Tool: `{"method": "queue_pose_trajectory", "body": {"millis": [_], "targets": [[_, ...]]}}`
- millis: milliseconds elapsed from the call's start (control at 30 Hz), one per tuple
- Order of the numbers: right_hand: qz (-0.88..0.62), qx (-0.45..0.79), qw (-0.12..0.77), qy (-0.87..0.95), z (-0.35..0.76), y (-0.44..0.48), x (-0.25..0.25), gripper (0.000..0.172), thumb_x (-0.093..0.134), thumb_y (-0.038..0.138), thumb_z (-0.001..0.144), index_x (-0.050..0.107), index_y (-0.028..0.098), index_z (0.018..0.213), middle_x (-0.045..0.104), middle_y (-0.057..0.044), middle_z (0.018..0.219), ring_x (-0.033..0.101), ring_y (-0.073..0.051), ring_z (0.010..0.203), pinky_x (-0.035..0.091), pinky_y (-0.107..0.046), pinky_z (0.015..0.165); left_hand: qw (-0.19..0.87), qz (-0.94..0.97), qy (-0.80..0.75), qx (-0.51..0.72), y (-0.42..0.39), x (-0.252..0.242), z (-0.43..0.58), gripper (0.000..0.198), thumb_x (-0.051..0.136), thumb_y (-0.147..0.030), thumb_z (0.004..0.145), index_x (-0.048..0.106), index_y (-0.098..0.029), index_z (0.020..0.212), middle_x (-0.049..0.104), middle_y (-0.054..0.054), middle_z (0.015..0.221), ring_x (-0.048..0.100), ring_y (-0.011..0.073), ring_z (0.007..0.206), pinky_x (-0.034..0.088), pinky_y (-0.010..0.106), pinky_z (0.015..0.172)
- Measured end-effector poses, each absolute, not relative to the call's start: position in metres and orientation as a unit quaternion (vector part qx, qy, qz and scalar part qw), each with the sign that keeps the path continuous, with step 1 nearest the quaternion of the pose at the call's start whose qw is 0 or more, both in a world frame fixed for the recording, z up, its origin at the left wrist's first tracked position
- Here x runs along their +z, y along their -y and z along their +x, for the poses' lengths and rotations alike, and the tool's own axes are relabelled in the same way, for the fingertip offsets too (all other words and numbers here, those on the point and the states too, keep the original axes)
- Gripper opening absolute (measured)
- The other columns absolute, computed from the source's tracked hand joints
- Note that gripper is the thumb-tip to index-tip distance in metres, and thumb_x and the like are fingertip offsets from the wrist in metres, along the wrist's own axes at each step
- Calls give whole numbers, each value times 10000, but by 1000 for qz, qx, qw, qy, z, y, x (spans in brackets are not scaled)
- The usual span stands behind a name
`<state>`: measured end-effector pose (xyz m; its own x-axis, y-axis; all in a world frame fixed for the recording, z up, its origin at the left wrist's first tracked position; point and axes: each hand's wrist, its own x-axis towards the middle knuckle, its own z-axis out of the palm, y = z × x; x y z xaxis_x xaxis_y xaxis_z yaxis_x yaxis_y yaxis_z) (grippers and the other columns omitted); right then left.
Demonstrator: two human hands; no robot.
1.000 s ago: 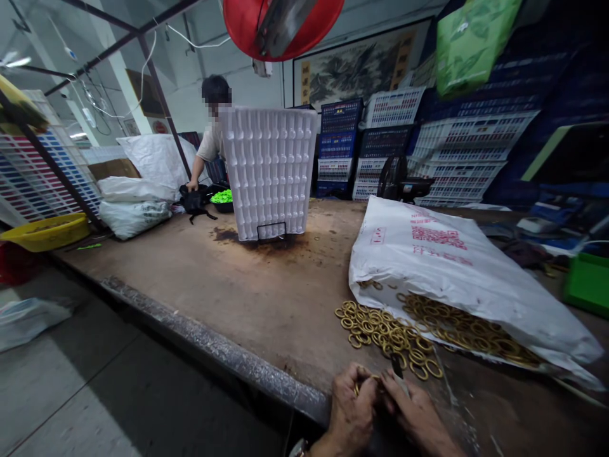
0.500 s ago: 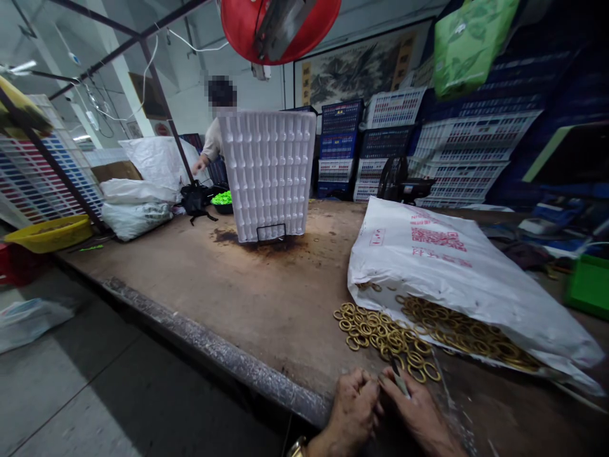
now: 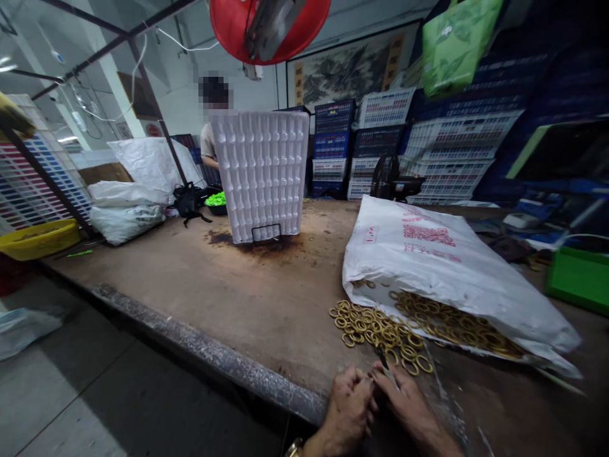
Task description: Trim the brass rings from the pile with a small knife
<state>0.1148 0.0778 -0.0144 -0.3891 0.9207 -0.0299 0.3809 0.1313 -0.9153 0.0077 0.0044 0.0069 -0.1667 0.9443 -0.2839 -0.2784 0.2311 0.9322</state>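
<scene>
My left hand (image 3: 349, 403) is closed, thumb and fingers pinched together close to the table's front edge. What it grips, if anything, is hidden. Against its fingertips rests my right hand (image 3: 404, 403), closed around a slim knife-like tool (image 3: 389, 373) with a dark tip and a pale grey body. Just beyond both hands lies a loose pile of brass-coloured rings (image 3: 375, 327). More rings spill from the open mouth of a white sack (image 3: 399, 260) with red print, lying on its side to the right.
A white moulded panel (image 3: 264, 174) stands upright on the brown table (image 3: 228, 285), with a person (image 3: 209, 143) partly hidden behind it. A red lamp shade (image 3: 271, 32) hangs overhead. At the right is a green bin (image 3: 578, 279); stacked crates (image 3: 333, 136) line the back.
The whole view has shifted slightly, so things sit further left. My hands stay together in much the same pose. The person behind the panel has drawn an outstretched arm back in.
</scene>
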Motion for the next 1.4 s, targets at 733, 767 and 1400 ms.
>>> {"method": "queue_pose_trajectory", "body": {"millis": [733,767,1400], "targets": [[-418,216,177,865,126,-39,32,282,375,47,618,511,192,817,555,3,677,468,-126,608,265,-227,559,591,282,-484,580,10,24,4,345,625,-488,652,451,-194,697,419,-101,473,327,25,353,248,130,346],[-420,208,171,867,126,-38,33,291,373,48,616,511,193,826,559,1,685,472,-130,613,264,-230,561,588,284,-484,582,10,23,3,340,627,-484,651,458,-193,698,417,-101,473,330,26,356,254,131,351],[-473,175,89,859,131,-46,22,286,400,86,685,505,167,938,603,-50,763,521,-162,673,269,-245,583,572,320,-535,534,20,23,3,358,567,-531,688,458,-190,657,442,-78,477,324,32,342,249,139,326]]}}
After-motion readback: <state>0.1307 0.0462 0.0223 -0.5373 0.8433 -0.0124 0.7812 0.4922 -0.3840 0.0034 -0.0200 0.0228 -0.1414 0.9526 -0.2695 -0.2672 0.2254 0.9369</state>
